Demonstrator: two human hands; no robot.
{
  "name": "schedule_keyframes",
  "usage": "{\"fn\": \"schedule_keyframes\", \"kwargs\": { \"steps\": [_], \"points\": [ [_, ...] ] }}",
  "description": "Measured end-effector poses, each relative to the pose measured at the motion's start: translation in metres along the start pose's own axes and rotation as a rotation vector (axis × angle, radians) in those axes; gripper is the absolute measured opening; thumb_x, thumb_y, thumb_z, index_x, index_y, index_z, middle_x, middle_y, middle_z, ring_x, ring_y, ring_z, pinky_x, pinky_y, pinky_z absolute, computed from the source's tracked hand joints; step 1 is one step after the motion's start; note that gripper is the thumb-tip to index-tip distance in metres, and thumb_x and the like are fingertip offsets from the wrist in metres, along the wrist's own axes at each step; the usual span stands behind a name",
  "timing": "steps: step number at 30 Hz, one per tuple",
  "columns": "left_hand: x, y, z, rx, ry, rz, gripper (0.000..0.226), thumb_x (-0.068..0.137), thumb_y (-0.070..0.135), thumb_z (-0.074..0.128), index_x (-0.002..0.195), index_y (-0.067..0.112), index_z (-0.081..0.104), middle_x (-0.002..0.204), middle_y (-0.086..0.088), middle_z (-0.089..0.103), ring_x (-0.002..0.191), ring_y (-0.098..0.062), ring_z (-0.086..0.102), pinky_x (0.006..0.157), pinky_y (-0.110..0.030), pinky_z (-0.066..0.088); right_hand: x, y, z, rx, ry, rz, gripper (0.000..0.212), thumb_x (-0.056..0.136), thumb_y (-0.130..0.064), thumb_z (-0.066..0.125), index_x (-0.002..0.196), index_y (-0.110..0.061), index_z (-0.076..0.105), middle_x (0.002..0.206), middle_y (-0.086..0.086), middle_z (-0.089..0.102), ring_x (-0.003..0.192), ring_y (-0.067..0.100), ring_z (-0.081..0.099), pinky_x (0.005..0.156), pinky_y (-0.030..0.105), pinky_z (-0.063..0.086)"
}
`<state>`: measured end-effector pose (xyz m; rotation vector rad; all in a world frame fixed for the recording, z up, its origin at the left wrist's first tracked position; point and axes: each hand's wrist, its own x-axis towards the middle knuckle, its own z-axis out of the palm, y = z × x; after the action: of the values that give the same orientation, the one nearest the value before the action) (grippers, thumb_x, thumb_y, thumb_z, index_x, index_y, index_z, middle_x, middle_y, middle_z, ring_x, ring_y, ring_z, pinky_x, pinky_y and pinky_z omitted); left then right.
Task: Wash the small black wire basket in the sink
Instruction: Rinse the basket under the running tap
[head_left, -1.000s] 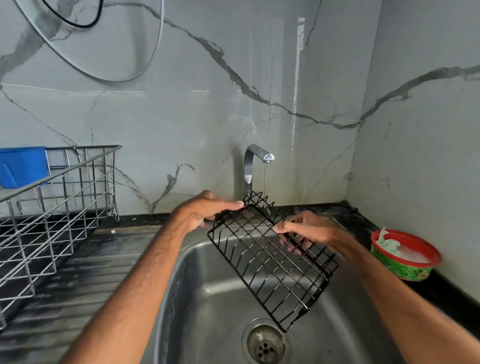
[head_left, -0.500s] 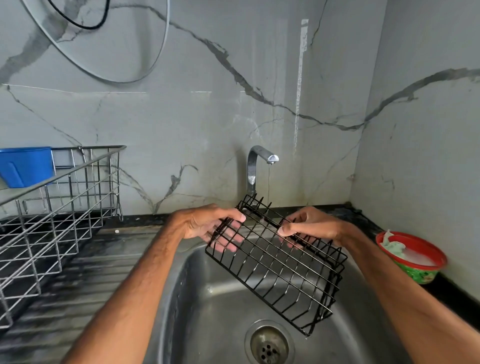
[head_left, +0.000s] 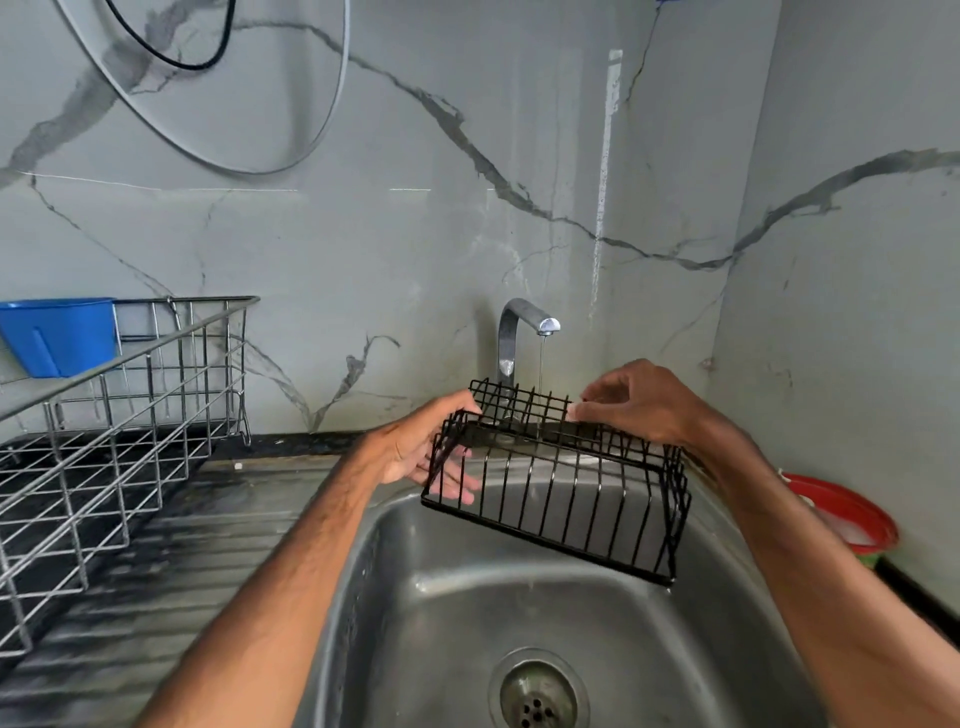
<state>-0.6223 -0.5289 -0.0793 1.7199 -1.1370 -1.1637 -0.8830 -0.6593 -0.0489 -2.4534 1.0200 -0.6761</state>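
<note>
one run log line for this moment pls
step: rinsing | left hand: holds wire basket left end | right hand: pinches its upper rim | tap: runs thinly onto basket | position: over sink

Both hands hold the black wire basket (head_left: 558, 491) above the steel sink (head_left: 441, 623) - the left hand (head_left: 415, 449) grips its left end, the right hand (head_left: 636, 405) pinches its back rim. A thin stream from the tap (head_left: 511, 332) falls onto the wires. A steel dish rack (head_left: 104, 447) stands to the left, a red bowl (head_left: 844, 512) to the right
</note>
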Motion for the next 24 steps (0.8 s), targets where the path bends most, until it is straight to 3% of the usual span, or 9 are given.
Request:
{"fn": "schedule_keyframes", "kwargs": {
  "steps": [3,4,7,8,12,15,17,20,24],
  "points": [
    [0.003,0.002,0.008,-0.081,0.026,-0.053,0.078,0.09,0.063,0.059,0.136,0.0,0.051,0.116,-0.027,0.073,0.091,-0.043,0.078,0.069,-0.035,0.063,0.001,-0.006,0.002,-0.1,0.029,-0.011,0.046,0.092,-0.043,0.07,0.127,-0.014,0.067,0.136,0.005,0.064,0.127,0.018,0.058,0.101,0.027,0.042],
    [0.005,0.002,0.011,-0.106,0.039,-0.064,0.082,0.087,0.065,0.062,0.137,-0.001,0.051,0.118,-0.028,0.071,0.091,-0.043,0.078,0.069,-0.037,0.064,0.0,-0.011,0.003,-0.13,0.003,-0.012,0.05,0.095,-0.044,0.065,0.134,-0.013,0.063,0.142,0.005,0.06,0.132,0.02,0.054,0.105,0.029,0.04],
    [0.011,0.004,0.022,-0.155,0.093,-0.067,0.08,0.083,0.066,0.066,0.131,0.003,0.058,0.118,-0.022,0.07,0.092,-0.039,0.078,0.087,-0.049,0.063,-0.008,-0.031,0.013,-0.227,-0.125,-0.009,0.064,0.102,-0.056,0.043,0.146,-0.011,0.049,0.153,0.011,0.048,0.14,0.027,0.044,0.112,0.038,0.036],
    [0.012,0.005,0.025,-0.163,0.113,-0.063,0.074,0.085,0.066,0.065,0.127,0.005,0.061,0.114,-0.018,0.071,0.086,-0.036,0.079,0.084,-0.047,0.063,-0.011,-0.038,0.02,-0.244,-0.16,-0.021,0.068,0.103,-0.059,0.034,0.149,-0.009,0.043,0.156,0.013,0.042,0.144,0.029,0.039,0.116,0.042,0.033],
    [0.01,0.008,0.033,-0.176,0.14,-0.07,0.061,0.089,0.066,0.062,0.105,0.007,0.064,0.099,-0.012,0.063,0.058,-0.023,0.072,0.053,-0.033,0.059,-0.019,-0.062,0.053,-0.304,-0.226,-0.181,0.079,0.101,-0.066,0.01,0.162,-0.015,0.009,0.168,0.006,0.004,0.156,0.023,0.003,0.127,0.048,0.005],
    [0.009,0.006,0.032,-0.182,0.134,-0.086,0.065,0.09,0.071,0.058,0.099,0.007,0.064,0.098,-0.015,0.06,0.054,-0.022,0.071,0.047,-0.03,0.056,-0.016,-0.069,0.065,-0.259,-0.247,-0.281,0.083,0.1,-0.069,0.013,0.161,-0.012,0.015,0.169,0.009,0.011,0.156,0.019,0.008,0.127,0.04,0.009],
    [0.009,0.004,0.029,-0.209,0.15,-0.11,0.062,0.088,0.068,0.063,0.101,0.007,0.065,0.094,-0.014,0.065,0.057,-0.025,0.072,0.053,-0.034,0.058,-0.017,-0.067,0.058,-0.225,-0.292,-0.26,0.077,0.1,-0.067,0.013,0.161,-0.02,0.018,0.168,0.003,0.015,0.155,0.016,0.013,0.122,0.033,0.009],
    [0.01,0.003,0.026,-0.202,0.153,-0.136,0.061,0.088,0.065,0.064,0.11,0.008,0.066,0.083,-0.017,0.074,0.063,-0.031,0.074,0.06,-0.035,0.06,-0.014,-0.047,0.043,-0.238,-0.304,-0.128,0.085,0.095,-0.073,0.003,0.161,-0.023,0.02,0.168,0.001,0.017,0.154,0.02,0.017,0.121,0.043,0.013],
    [0.01,0.005,0.032,-0.217,0.156,-0.142,0.057,0.088,0.062,0.066,0.114,0.012,0.06,0.099,-0.023,0.07,0.063,-0.034,0.074,0.06,-0.036,0.061,0.006,-0.027,0.035,-0.257,-0.296,0.047,0.107,0.085,-0.082,-0.005,0.153,-0.01,0.035,0.161,0.017,0.031,0.149,0.032,0.028,0.119,0.053,0.021]
  ]
}}
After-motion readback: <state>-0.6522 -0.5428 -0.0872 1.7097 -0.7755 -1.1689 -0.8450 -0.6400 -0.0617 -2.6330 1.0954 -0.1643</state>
